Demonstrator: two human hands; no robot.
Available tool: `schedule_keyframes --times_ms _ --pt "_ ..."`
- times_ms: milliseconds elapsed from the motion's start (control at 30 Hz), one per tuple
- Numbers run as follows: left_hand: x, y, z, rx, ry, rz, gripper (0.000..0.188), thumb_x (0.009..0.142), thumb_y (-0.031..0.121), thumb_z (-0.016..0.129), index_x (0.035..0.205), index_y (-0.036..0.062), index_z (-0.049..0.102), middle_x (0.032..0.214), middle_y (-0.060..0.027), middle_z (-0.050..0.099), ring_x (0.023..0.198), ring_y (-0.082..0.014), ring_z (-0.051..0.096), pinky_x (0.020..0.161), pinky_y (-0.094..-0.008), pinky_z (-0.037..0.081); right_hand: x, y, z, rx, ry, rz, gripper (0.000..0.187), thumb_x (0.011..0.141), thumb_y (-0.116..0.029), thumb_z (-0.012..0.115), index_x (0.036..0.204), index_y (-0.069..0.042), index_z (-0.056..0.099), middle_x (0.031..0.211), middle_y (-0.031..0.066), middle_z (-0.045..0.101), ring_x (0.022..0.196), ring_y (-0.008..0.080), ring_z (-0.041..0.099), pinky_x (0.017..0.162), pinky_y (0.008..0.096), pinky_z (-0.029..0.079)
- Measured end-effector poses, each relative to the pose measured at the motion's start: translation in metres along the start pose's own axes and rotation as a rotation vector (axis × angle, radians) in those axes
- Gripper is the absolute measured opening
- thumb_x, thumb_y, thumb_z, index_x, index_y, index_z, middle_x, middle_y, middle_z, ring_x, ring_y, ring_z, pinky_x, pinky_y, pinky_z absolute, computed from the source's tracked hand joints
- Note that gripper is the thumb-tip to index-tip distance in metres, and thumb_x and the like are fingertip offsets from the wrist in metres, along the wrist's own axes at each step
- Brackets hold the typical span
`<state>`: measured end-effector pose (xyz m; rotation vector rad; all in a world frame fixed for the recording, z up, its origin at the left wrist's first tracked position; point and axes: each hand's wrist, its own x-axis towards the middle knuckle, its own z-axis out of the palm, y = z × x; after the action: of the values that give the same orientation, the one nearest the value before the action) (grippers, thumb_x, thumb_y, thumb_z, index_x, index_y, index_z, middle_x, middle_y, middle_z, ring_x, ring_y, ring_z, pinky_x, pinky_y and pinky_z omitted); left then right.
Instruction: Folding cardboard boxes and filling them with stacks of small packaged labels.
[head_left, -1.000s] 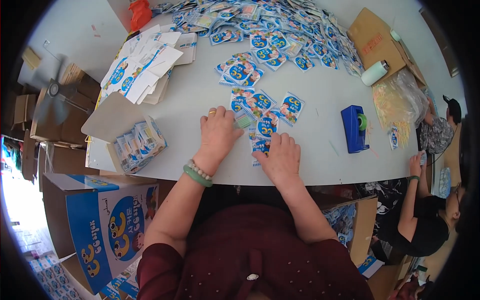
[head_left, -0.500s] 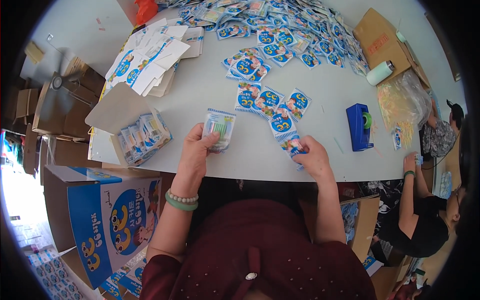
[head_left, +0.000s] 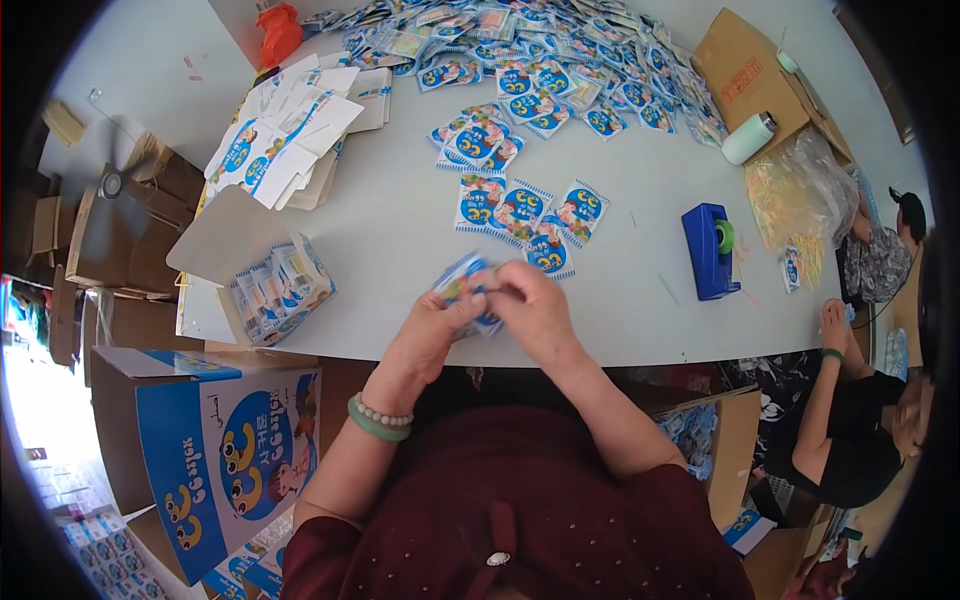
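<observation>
My two hands meet over the table near its front edge. My left hand [head_left: 428, 328] is closed on small blue-and-white packets [head_left: 462, 277], slightly blurred and partly covered by fingers. My right hand [head_left: 540, 315] has its fingers closed at the right side of the same packets. Just beyond, several loose packets [head_left: 520, 209] lie overlapping, printed side up. To the left of my hands stands an open white carton [head_left: 212, 235], its flap raised, with a row of packets [head_left: 282, 280] inside.
A large heap of packets [head_left: 560, 50] covers the far table. Flat folded cartons [head_left: 300, 130] are stacked at far left. A blue tape dispenser [head_left: 708, 255], a pale green bottle [head_left: 748, 140] and a cardboard box [head_left: 745, 75] stand right. A co-worker's hands [head_left: 833, 325] are at the right edge.
My right hand has moved left with a packet picked from the table and joined my left hand. The row of loose packets is shorter at its near end.
</observation>
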<state>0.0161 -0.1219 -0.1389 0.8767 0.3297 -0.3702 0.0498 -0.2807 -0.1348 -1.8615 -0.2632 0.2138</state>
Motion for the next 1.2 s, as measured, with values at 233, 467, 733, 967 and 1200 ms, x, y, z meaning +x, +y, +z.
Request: schedule_keyframes --times_ms 233,467,733,967,1200 --pt "0.018 -0.01 -0.021 -0.339 0.103 -0.037 0.019 0.087 0.015 0.067 0.104 0.0074 0.063 0.098 -0.0062 0.066 0.091 -0.0211 0.064 0.085 -0.0422 0.053 0.09 0.006 -0.043 -0.949 0.122 -0.64 0.034 0.079 0.002 0.054 0.109 -0.011 0.065 0.122 0.0107 0.059 0.114 0.029 0.053 0.097 0.0394 0.04" --pt "0.013 0.001 -0.022 -0.528 0.076 0.019 0.017 0.084 0.015 0.07 0.096 0.0066 0.062 0.088 -0.0046 0.065 0.084 -0.0195 0.064 0.087 -0.0408 0.051 0.116 -0.022 -0.067 -1.248 -0.505 -0.075 0.045 0.079 -0.001 0.059 0.12 -0.019 0.06 0.132 0.0038 0.052 0.128 0.0272 0.04 0.102 0.0471 0.033" --pt "0.01 0.008 -0.017 -0.307 -0.109 0.054 0.022 0.088 0.013 0.065 0.107 0.0049 0.056 0.089 -0.003 0.064 0.08 -0.0134 0.063 0.079 -0.0292 0.054 0.129 -0.019 -0.063 -1.119 -0.529 -0.14 0.052 0.076 0.002 0.059 0.122 -0.022 0.06 0.109 0.0068 0.053 0.123 0.0227 0.042 0.116 0.0502 0.014" --pt "0.006 0.006 -0.021 -0.42 0.011 0.051 0.021 0.092 0.018 0.061 0.109 0.0067 0.056 0.091 -0.0022 0.064 0.084 -0.0135 0.064 0.08 -0.03 0.055 0.126 -0.026 -0.063 -1.181 -0.455 -0.365 0.03 0.076 -0.003 0.061 0.105 -0.011 0.06 0.104 0.0079 0.057 0.109 0.0246 0.053 0.104 0.0475 0.033" --pt "0.013 0.003 -0.014 -0.296 0.1 0.035 0.029 0.096 0.013 0.052 0.122 0.0013 0.047 0.11 -0.0099 0.062 0.098 -0.0205 0.064 0.085 -0.0376 0.055 0.057 0.012 -0.05 -0.582 0.192 0.235 0.037 0.08 -0.031 0.068 0.101 -0.003 0.057 0.101 0.0165 0.059 0.093 0.0308 0.061 0.088 0.0411 0.044"
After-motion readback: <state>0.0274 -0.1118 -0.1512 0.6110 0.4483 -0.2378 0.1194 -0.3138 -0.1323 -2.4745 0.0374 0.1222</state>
